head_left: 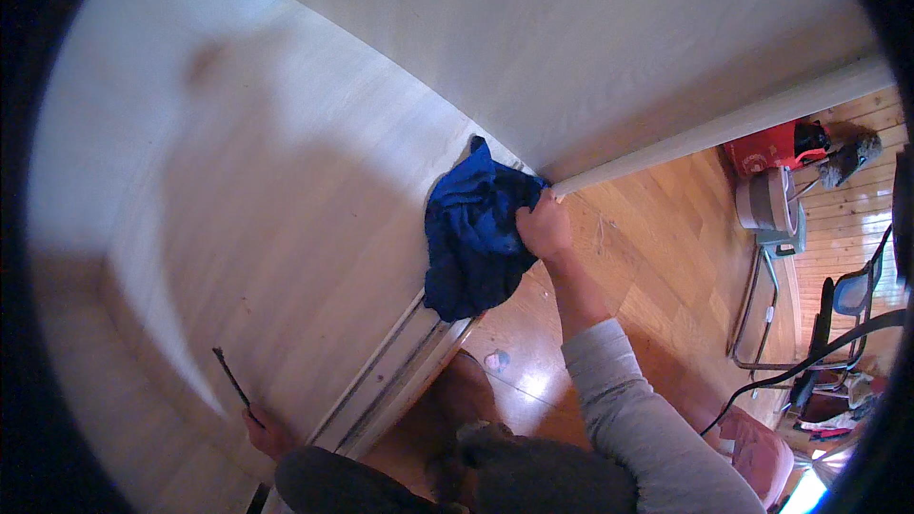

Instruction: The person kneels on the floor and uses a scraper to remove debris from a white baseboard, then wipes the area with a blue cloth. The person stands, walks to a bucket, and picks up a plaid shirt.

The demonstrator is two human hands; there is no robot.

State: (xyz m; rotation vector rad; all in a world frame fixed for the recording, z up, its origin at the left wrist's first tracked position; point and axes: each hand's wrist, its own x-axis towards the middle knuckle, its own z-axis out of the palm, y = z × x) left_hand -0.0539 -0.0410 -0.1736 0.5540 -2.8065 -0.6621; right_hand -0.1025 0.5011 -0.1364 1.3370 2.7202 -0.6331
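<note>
My right hand [546,227], in a grey sleeve, grips the edge of a crumpled blue cloth [482,228]. The cloth lies at the corner where the floor panel [307,243] of a pale wood-look cabinet meets its side panel [607,50], over one end of the sliding-door track [385,378]. Near the lower left, my left hand [270,432] holds a thin dark stick-like tool [232,376], its tip pointing up and away over the cabinet floor. The tool's exact kind cannot be told.
Wooden flooring [643,228] spreads to the right of the cabinet. Farther right stand a red bag [764,150], a bin-like container [764,201] and a metal-framed chair [850,293]. A black cable [800,364] crosses the lower right, near a pink object [760,457].
</note>
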